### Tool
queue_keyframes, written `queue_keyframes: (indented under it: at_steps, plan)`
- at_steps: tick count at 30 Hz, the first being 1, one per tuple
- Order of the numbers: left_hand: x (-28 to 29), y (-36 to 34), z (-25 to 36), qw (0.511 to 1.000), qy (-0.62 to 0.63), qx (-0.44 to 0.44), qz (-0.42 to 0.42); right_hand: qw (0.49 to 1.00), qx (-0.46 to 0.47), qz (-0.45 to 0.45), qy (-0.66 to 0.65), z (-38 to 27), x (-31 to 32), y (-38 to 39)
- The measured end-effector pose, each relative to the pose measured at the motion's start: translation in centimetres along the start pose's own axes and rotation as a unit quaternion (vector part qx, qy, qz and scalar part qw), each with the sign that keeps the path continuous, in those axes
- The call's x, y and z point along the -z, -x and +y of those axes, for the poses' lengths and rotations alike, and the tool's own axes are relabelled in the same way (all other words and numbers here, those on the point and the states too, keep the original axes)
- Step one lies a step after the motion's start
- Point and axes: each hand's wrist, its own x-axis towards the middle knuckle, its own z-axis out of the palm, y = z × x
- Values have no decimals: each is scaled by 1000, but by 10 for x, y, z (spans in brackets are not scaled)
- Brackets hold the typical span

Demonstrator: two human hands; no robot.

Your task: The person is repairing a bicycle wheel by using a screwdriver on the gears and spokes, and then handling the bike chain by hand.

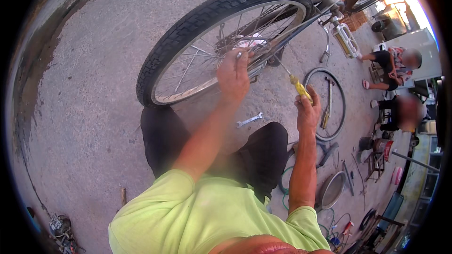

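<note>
A bicycle wheel [162,73] with a knobby black tyre stands in front of my knees, still joined to the bicycle frame [301,27]. At its hub, my left hand [233,76] is closed, thumb and fingers pinched together. A small shiny metal bit shows at those fingertips, too small to name. My right hand [309,109] grips a screwdriver [298,86] by its yellow handle. The shaft points up and left toward the frame bars beside the hub; whether its tip touches them I cannot tell. An open-ended spanner [249,120] lies on the ground between my knees and the wheel.
Right of my right hand, a hammer [328,103] lies inside a grey ring [340,127] on the concrete. A metal basin [332,190], hoses and loose tools lie nearer me. Two seated people [399,66] are at the far right. A pedal [346,40] juts out.
</note>
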Motion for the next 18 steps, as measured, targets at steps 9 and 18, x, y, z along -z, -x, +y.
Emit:
queue_keyframes:
  at_steps: [9,18]
  plan:
    - [38,20,36,995,-22,-93,-39,998,-53,1,-32,5,0,0]
    - [97,100,-82,863,-307,193,-351,995,-87,-12,-49,8,6,-7]
